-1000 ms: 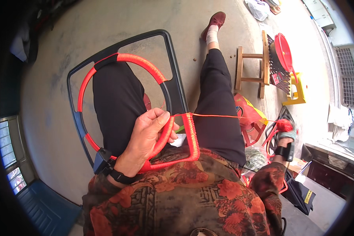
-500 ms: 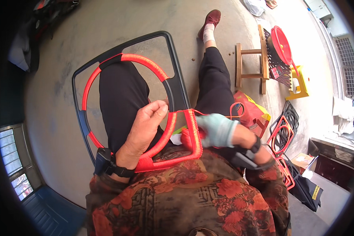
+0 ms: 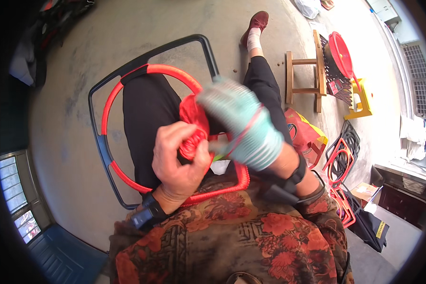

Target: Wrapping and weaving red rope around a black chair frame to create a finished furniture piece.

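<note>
Across my lap lies a black frame [image 3: 95, 118] with a ring inside it. Glossy red cord [image 3: 110, 102] is wound round much of the ring and round the frame's near right corner. My bare left hand [image 3: 175, 158] is closed on a bundle of red cord [image 3: 190, 143], thumb and fingers pinching its lower end over the ring. Right beside the bundle is my right hand [image 3: 246, 123], in a light blue knitted glove. Motion smears its fingers, so their grip cannot be made out. One red strand crosses the back of the glove.
A wooden stool [image 3: 304, 75], a red plastic basket [image 3: 341, 54] and a yellow stool [image 3: 362, 100] stand to the right. Nearer me is a red and yellow bag [image 3: 305, 137]. More red-wound frames [image 3: 338, 163] lie beyond it. A blue plastic surface [image 3: 66, 253] sits at lower left.
My left hand has gone from the ring's right side to the cord bundle. The bundle has come up through the frame's right side. My right hand has moved left, over the frame.
</note>
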Demonstrator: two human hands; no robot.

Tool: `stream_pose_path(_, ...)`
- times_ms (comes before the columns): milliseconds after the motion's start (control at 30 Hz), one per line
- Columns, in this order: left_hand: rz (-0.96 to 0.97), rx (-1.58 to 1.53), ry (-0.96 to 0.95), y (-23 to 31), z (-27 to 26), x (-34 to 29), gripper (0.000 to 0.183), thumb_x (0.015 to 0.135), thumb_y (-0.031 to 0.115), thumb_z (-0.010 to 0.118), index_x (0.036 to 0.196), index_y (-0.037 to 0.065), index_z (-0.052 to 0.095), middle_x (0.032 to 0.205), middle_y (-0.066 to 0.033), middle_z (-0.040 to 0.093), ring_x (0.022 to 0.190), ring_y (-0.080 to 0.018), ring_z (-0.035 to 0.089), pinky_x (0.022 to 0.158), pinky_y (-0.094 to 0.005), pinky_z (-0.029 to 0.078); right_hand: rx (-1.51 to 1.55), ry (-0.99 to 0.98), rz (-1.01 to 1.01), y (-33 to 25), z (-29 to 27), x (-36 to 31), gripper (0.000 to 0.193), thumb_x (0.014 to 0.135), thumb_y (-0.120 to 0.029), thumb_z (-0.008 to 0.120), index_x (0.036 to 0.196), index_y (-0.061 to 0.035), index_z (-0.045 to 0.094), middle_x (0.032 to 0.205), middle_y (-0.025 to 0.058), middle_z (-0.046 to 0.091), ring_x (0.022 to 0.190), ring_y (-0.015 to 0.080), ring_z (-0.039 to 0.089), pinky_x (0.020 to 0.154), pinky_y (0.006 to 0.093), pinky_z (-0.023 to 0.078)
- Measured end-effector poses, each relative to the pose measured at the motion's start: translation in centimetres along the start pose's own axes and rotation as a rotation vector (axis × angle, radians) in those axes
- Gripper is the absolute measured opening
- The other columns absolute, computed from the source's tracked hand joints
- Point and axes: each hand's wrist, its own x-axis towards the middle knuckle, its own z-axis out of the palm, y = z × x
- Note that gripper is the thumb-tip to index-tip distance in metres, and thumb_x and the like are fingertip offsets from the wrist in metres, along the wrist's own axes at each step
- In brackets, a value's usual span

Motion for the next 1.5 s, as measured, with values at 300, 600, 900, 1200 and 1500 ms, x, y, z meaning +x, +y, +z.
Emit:
stream_pose_path(300, -0.866, -0.624, -0.226, -1.9, 1.0, -0.6, 0.014, 0.094, 0.012, 0.061, 0.095, -0.001, 0.056, 0.078, -0.0026, 0.06, 0.067, -0.0053, 0.055, 0.065, -0.0211, 0.047, 1.071, 0.508, 0.64, 4.1, -2.2, -2.2, 0.01, 0.083, -0.007, 0.063, 0.092, -0.0051, 0.059, 0.081, 0.0102, 0.064, 0.075, 0.0199, 0.065, 0.067, 0.0336, 0.053)
stream_pose_path(600, -1.112, -0.96, -0.297, -2.6, 1.1, -0.6, 0.019, 0.096, 0.023, 0.06, 0.092, 0.005, 0.056, 0.075, -0.0058, 0.063, 0.058, -0.011, 0.062, 0.051, -0.0228, 0.053, -0.29, -0.186, 0.91, 12.5, -8.4, -15.7, 0.021, 0.081, -0.015, 0.067, 0.099, -0.0063, 0.063, 0.082, 0.0203, 0.066, 0.079, 0.0403, 0.064, 0.07, 0.0417, 0.053)
stream_pose_path(900, -1.126, -0.956, -0.352, -1.7, 1.1, -0.6, 0.018, 0.096, 0.022, 0.061, 0.092, 0.005, 0.055, 0.076, -0.0066, 0.063, 0.058, -0.0115, 0.062, 0.049, -0.0234, 0.054, 0.893, 0.461, 1.127, 12.1, -7.7, -15.8, 0.042, 0.09, -0.033, 0.067, 0.12, -0.0044, 0.058, 0.106, 0.0082, 0.064, 0.084, 0.0119, 0.06, 0.069, 0.0274, 0.052)
stream_pose_path(1200, -1.077, -0.909, -0.298, -1.4, 1.4, -0.3, 0.018, 0.095, 0.017, 0.061, 0.104, 0.003, 0.053, 0.084, -0.0097, 0.066, 0.059, -0.0141, 0.066, 0.05, -0.0245, 0.056, 1.273, -0.353, 0.975, 4.7, -0.8, -8.7, 0.033, 0.091, -0.035, 0.065, 0.097, -0.0031, 0.061, 0.081, 0.0048, 0.064, 0.071, 0.0148, 0.062, 0.068, 0.0274, 0.051)
stream_pose_path(1500, -1.123, -0.987, -0.319, -1.6, 1.1, -1.1, 0.015, 0.094, 0.016, 0.063, 0.1, 0.005, 0.054, 0.082, -0.0116, 0.067, 0.062, -0.0179, 0.068, 0.049, -0.0261, 0.056, 2.087, 0.367, 0.665, 3.6, 1.6, -7.1, 0.03, 0.092, -0.036, 0.063, 0.084, -0.0114, 0.048, 0.09, 0.0066, 0.057, 0.082, 0.024, 0.058, 0.075, 0.0353, 0.05)
